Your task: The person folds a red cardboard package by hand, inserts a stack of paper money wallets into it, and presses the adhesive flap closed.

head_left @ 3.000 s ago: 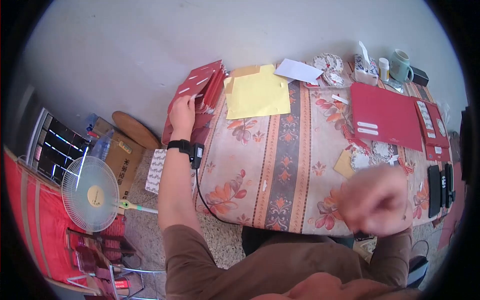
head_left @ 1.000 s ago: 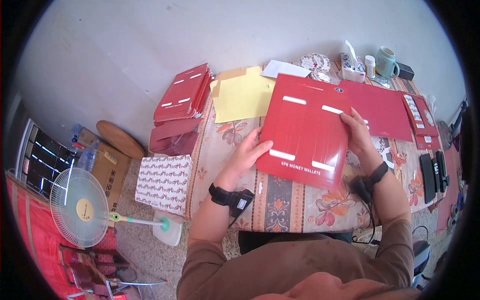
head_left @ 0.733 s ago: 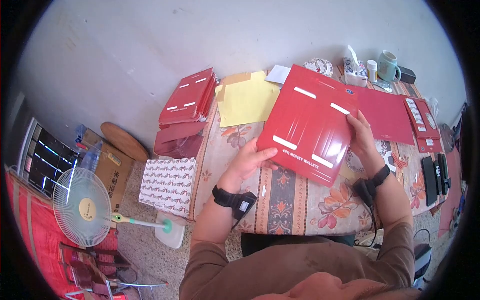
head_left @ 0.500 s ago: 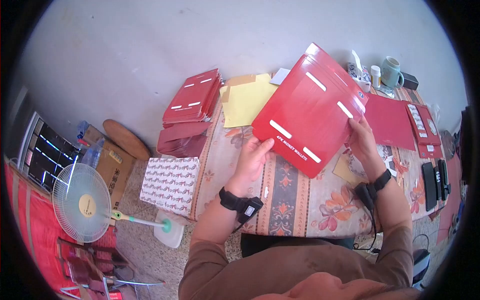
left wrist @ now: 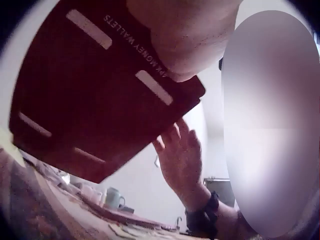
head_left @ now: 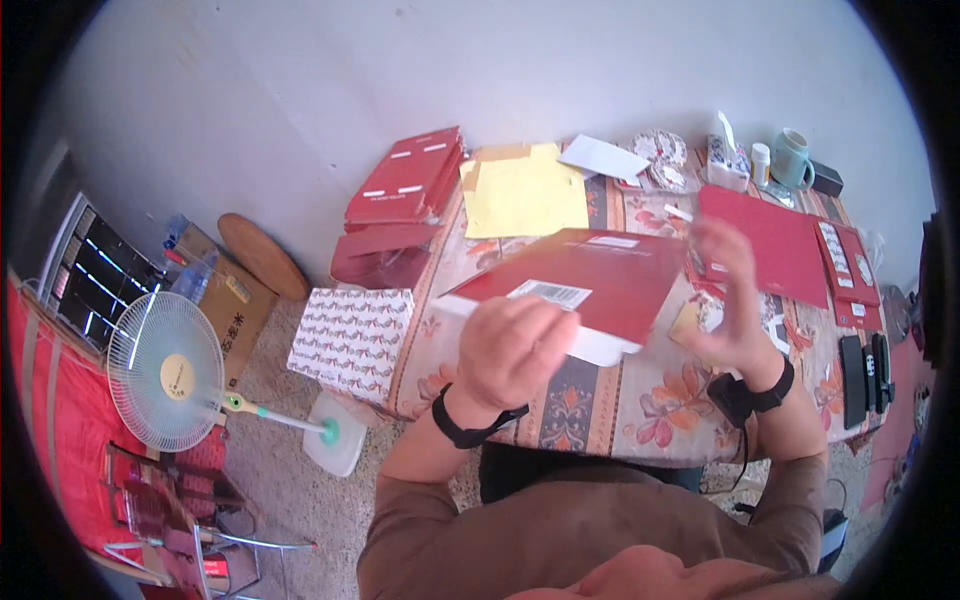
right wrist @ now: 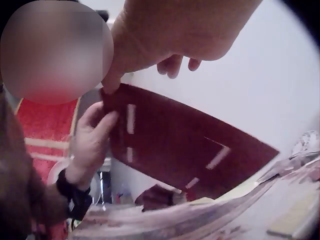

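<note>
I hold a flat red card pack [head_left: 590, 275] in the air over the flowered table [head_left: 600, 420], tipped almost level, its back with a white barcode label facing up. My left hand [head_left: 510, 350] grips its near left edge. From below, the left wrist view shows the pack's [left wrist: 90, 100] front with white slots and "MONEY WALLETS" print. My right hand [head_left: 730, 290] is blurred, fingers straight, at the pack's right edge. In the right wrist view my right hand's [right wrist: 170, 30] thumb tip is by a corner of the pack [right wrist: 185, 150], while my left hand [right wrist: 92, 140] clasps the edge.
A stack of like red packs [head_left: 405, 185] lies at the table's far left, with a yellow sheet [head_left: 525, 195] beside it. A large red sheet [head_left: 765, 240], a tissue box [head_left: 728, 155] and a mug [head_left: 792, 155] are at the right. On the floor stand a patterned box [head_left: 350, 340] and a fan [head_left: 165, 375].
The pack rose from the table and turned over from slotted front to barcode back. My right hand has come off its right edge and opened; my left hand kept its hold.
</note>
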A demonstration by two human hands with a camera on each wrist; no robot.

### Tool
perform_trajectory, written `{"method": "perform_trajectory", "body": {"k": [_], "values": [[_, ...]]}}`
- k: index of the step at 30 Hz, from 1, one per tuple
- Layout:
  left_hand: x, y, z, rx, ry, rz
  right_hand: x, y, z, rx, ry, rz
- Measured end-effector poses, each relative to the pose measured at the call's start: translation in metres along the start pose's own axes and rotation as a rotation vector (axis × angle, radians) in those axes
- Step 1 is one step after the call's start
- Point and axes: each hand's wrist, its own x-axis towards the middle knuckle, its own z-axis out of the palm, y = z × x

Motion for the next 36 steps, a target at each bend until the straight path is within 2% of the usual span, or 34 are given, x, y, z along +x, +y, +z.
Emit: {"method": "perform_trajectory", "body": {"k": [1, 2, 4, 8, 11, 14, 16, 20, 22, 26, 28, 30, 31, 33, 34, 35, 36], "values": [[-0.005, 0.01, 0.002, -0.009, -0.006, -0.013, -0.001, -0.013, 0.002, -0.04, -0.168, -0.174], [-0.012, 0.023, 0.007, -0.003, -0.07, -0.022, -0.008, -0.022, 0.007, -0.038, -0.174, -0.161], [-0.02, 0.047, 0.01, -0.032, -0.234, -0.04, -0.024, -0.036, 0.016, -0.147, -0.509, -0.311], [-0.056, 0.083, 0.031, -0.147, -0.326, -0.117, -0.062, -0.04, 0.032, -0.252, -0.536, -0.357], [-0.07, 0.092, 0.027, -0.234, -0.419, -0.196, -0.071, -0.046, 0.025, -0.435, -0.786, -0.302], [-0.087, 0.087, 0.014, -0.231, -0.468, -0.277, -0.082, -0.043, 0.02, -0.377, -0.887, -0.233], [-0.105, 0.08, 0.001, -0.16, -0.504, -0.397, -0.09, -0.042, 0.017, -0.377, -0.921, -0.205], [-0.111, 0.064, -0.017, -0.09, -0.503, -0.406, -0.102, -0.044, 0.014, -0.362, -0.82, -0.165], [-0.115, 0.06, -0.016, -0.161, -0.488, -0.252, -0.103, -0.046, 0.016, -0.368, -0.802, -0.158], [-0.114, 0.059, -0.014, -0.207, -0.532, -0.222, -0.104, -0.049, 0.017, -0.406, -0.765, -0.136], [-0.119, 0.059, -0.011, -0.242, -0.529, -0.276, -0.106, -0.047, 0.017, -0.389, -0.747, -0.119], [-0.116, 0.06, -0.009, -0.289, -0.522, -0.341, -0.108, -0.042, 0.016, -0.187, -0.759, 0.074], [-0.115, 0.06, -0.009, -0.332, -0.515, -0.406, -0.106, -0.039, 0.016, -0.187, -0.759, 0.077], [-0.111, 0.057, -0.007, -0.384, -0.522, -0.465, -0.099, -0.03, 0.015, 0.091, -0.749, 0.38], [-0.108, 0.054, -0.006, -0.433, -0.526, -0.523, -0.095, -0.027, 0.015, 0.092, -0.749, 0.382], [-0.106, 0.051, -0.005, -0.435, -0.527, -0.525, -0.091, -0.026, 0.016, 0.103, -0.777, 0.477], [-0.105, 0.047, -0.005, -0.526, -0.588, -0.638, -0.085, -0.025, 0.018, 0.116, -0.804, 0.572]]}}
